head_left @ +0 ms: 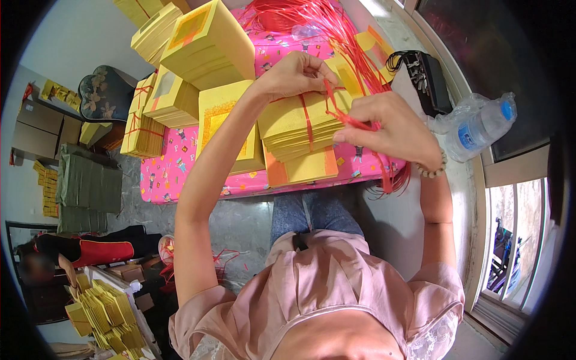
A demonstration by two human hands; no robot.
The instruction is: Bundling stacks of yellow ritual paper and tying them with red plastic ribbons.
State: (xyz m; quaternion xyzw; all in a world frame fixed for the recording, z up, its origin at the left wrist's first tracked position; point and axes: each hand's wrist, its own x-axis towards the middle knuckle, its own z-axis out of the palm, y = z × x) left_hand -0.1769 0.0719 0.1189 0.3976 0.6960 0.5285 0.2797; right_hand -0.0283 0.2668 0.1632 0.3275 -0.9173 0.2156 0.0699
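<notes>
A stack of yellow paper lies in front of me on top of other yellow paper with an orange panel. Red plastic string runs around the stack and crosses over it. At the stack's far edge, my left hand pinches the red string between thumb and fingers. My right hand is closed on another length of it at the stack's right side. Between the hands the string is drawn into loops, and loose ends hang below my right hand.
A pink patterned cloth covers the table. Tall yellow paper stacks stand at the left and back. A bundle of red strings lies behind. At right are a black bag and a plastic bottle. Another person works at lower left.
</notes>
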